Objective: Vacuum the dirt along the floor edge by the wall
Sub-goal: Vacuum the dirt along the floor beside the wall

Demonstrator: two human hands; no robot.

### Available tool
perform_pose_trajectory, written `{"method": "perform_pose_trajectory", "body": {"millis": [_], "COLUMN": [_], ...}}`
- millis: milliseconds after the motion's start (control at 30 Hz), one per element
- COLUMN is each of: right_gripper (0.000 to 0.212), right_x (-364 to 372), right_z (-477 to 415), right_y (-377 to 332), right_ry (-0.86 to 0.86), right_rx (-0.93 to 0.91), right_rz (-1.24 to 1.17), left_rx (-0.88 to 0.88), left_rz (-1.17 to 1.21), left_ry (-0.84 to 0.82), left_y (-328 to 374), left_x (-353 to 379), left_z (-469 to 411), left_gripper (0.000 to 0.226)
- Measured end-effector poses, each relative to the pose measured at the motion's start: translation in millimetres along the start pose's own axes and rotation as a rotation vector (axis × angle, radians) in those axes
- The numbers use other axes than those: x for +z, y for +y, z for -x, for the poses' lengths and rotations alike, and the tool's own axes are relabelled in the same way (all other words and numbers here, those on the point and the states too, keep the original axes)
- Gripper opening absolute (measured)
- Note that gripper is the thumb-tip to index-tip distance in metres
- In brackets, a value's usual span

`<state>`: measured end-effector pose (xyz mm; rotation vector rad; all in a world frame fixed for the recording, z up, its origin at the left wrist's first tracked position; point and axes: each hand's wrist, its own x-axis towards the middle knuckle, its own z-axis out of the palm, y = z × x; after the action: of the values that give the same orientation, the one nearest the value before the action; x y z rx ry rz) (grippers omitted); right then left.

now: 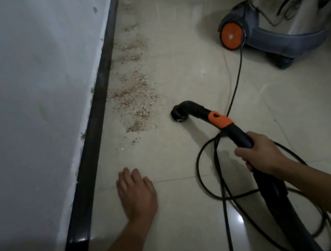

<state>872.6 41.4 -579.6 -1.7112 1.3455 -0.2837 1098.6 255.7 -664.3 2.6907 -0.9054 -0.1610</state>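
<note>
A long strip of sandy dirt (pixel 135 95) lies on the pale floor tiles beside the black skirting board (pixel 95 106) of the white wall. My right hand (pixel 260 154) grips the black vacuum hose handle (pixel 240 134), which has an orange collar. Its curved black nozzle (pixel 181 110) sits on the floor just right of the dirt's near end. My left hand (pixel 136 193) hovers over the tiles with fingers straight, holding nothing, below the dirt and near the skirting board.
The steel vacuum canister (pixel 285 9), with a blue base and an orange wheel, stands at the upper right. Its black power cord (pixel 213 178) runs down from the canister and lies in loops on the floor around my right arm.
</note>
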Motion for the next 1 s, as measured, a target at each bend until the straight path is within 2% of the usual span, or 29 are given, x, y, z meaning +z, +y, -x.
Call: {"method": "perform_pose_trajectory", "body": {"millis": [167, 433, 533, 667, 767, 867, 933, 1000], "right_gripper": [0.02, 0.035, 0.029, 0.013, 0.017, 0.021, 0.02, 0.017], "right_x": [-21.8, -37.6, -32.2, -23.1, -16.0, -12.9, -15.4, -19.1], "right_z": [-69.6, -179.2, -158.6, -86.2, -19.6, 30.7, 38.9, 27.2], "right_y": [1.3, -35.3, -35.0, -18.8, 0.0, 16.2, 19.1, 14.3], "right_ry": [0.289, 0.254, 0.203, 0.053, -0.071, -0.205, -0.217, -0.132], "right_rx": [0.107, 0.171, 0.15, 0.0, -0.08, -0.073, -0.064, -0.072], "right_rz": [-0.028, -0.098, -0.062, 0.08, 0.122, 0.096, 0.103, 0.124], "left_rx": [-0.064, -0.061, -0.069, -0.064, -0.062, -0.034, 0.013, 0.019], "left_rz": [-0.046, -0.104, -0.109, -0.101, -0.089, -0.06, -0.072, -0.063], "left_ry": [0.059, 0.086, 0.091, 0.075, 0.058, 0.017, -0.012, 0.008], "left_y": [17.1, 14.0, 14.0, 16.7, 16.8, 10.5, 0.3, -10.6], "left_x": [19.3, 27.4, 25.6, 20.7, 17.3, 12.7, 9.3, 6.8], "left_z": [-8.9, -11.7, -11.2, -10.5, -8.4, -7.8, -4.8, 2.7], "left_gripper": [0.047, 0.049, 0.05, 0.053, 0.049, 0.045, 0.047, 0.048]}}
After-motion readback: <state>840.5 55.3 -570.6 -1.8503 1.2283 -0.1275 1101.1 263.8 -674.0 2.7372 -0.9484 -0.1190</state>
